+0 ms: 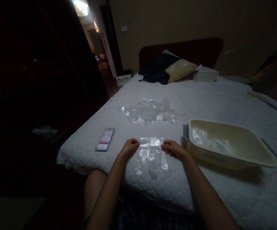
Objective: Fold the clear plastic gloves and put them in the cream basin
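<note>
A clear plastic bag lies spread on the white quilted bed, its top edge stretched between my hands. My left hand pinches the bag's upper left side. On the opposite side, my right hand has its fingers closed on the upper right edge. Farther up the bed is a crumpled spread of clear plastic bags. Right of my right hand stands a cream plastic bin with grey handles and some clear plastic inside.
A phone with a blurred-out screen lies left of my left hand on the bed. Dark clothing, a tan pillow and a white box sit near the headboard.
</note>
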Demonstrator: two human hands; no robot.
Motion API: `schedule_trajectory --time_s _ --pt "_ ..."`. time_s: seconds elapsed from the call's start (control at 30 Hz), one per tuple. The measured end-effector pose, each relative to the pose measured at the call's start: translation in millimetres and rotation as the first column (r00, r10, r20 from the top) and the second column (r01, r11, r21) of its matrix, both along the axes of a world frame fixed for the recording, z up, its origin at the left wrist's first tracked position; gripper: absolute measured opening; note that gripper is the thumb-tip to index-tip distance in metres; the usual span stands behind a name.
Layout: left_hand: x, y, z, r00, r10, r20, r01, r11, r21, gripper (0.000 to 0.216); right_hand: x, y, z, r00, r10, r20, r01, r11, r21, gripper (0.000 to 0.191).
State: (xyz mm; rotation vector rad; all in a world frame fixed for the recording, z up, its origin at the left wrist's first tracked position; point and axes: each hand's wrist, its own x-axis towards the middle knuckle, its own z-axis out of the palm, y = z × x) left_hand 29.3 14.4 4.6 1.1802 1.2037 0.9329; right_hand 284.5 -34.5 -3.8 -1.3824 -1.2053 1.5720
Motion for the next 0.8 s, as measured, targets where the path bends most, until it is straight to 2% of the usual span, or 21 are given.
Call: schedule_trajectory --time_s 0.23,0.47,0.63,0.8 --pt "-4 -5 4.0 0.962 -0.1 0.254 0.139 0.98 -0.143 0.032 -3 -3 -3.7 0.996 -0.072 -0.047 0.074 0.996 0.044 0.025" --pt "-10 -2 -1.5 0.95 -0.176 0.258 0.213 0.969 -0.127 0.036 -4 -7 0.2 0.988 -0.141 -0.063 0.146 0.987 0.072 0.027" --pt "-9 -2 -7.5 0.968 -0.178 0.175 0.189 0.981 -0.049 0.032 -7 -10 5.0 0.986 -0.146 -0.076 0.153 0.983 0.099 0.028" --pt "-8 -4 -9.3 0.971 -0.167 0.173 0.172 0.985 -0.016 0.031 -9 -11 3.1 0.983 -0.152 -0.101 0.163 0.98 0.113 0.026"
